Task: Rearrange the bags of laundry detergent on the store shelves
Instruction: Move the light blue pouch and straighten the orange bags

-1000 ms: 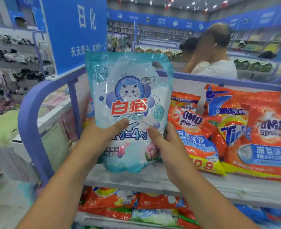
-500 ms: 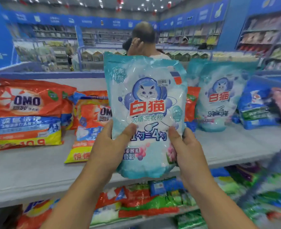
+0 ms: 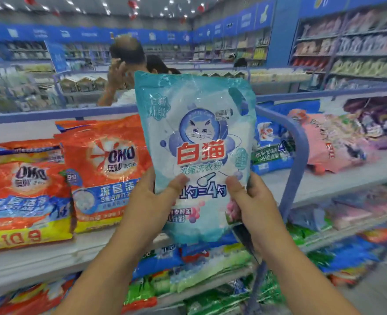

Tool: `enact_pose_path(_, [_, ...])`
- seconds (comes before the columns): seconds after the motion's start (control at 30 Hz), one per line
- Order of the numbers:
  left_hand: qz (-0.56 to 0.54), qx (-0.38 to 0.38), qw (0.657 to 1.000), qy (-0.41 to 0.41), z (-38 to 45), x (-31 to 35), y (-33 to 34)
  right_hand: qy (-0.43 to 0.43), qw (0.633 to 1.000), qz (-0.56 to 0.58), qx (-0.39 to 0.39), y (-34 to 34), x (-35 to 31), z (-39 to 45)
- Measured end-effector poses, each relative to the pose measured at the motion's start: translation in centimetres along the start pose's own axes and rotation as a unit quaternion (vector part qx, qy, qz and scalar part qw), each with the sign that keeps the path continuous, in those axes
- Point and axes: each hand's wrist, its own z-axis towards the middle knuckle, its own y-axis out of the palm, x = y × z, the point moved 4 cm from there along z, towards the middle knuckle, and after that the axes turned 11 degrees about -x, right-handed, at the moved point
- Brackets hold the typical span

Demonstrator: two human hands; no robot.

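Two hands hold one pale blue detergent bag upright in the head view, the only view there is. The left hand is closed on the bag's lower left edge, thumb across the front; the right hand is closed on the lower right edge the same way, fingers out of sight behind. The bag is in the air, in front of the grey shelf and touching nothing else that I can make out.

To the left of the left hand, two orange OMO bags stand on that shelf, leaning back, one partly overlapping the other. Just beyond the right hand runs a blue rail, and past it more bags lie on a neighbouring shelf, a pink bag among them.

Risks, as I judge them: both grips sit low, so the taller upper part could fold forward or the slick film could slip through the thumbs. Setting it down beside the OMO bags could nudge the leaning ones over. Swinging it rightward could catch the rail. Below the hands, the lower tier looks crowded and blurred, and a dropped bag would land there.
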Motion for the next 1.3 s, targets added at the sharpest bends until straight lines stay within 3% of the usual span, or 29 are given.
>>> enact_pose_path(0.33, [-0.054, -0.053, 0.997, -0.034, 10.9, -3.1, 2.4, 0.051, 0.998, -0.022, 0.034, -4.2, 3.4, 9.4])
enact_pose_path(0.57, [0.118, -0.058, 0.989, -0.067, 14.9, -7.1, 3.7, 0.146, 0.980, -0.135, -0.025, -5.4, 7.7, 13.2])
enact_pose_path(0.83, [0.142, -0.030, 0.985, -0.095, 14.3, -7.4, 3.3, 0.156, 0.977, -0.148, 0.002, -5.2, 7.6, 13.1])
enact_pose_path(0.97, [0.204, -0.008, 0.975, -0.092, 11.8, -7.1, 2.5, 0.119, 0.975, -0.185, 0.036, -5.1, 7.0, 11.2])
enact_pose_path(1.1, [0.285, -0.003, 0.957, -0.056, 7.2, -5.4, 1.2, 0.127, 0.913, -0.387, -0.003, -4.4, 7.5, 8.5])
enact_pose_path(1.2, [0.402, -0.041, 0.914, -0.036, 3.2, -4.4, 0.2, 0.170, 0.856, -0.480, -0.088, -2.0, 7.9, 6.5])
enact_pose_path(1.3, [0.478, -0.009, 0.877, -0.037, -0.4, -3.9, -2.0, 0.144, 0.807, -0.546, -0.171, 1.0, 7.4, 4.4])
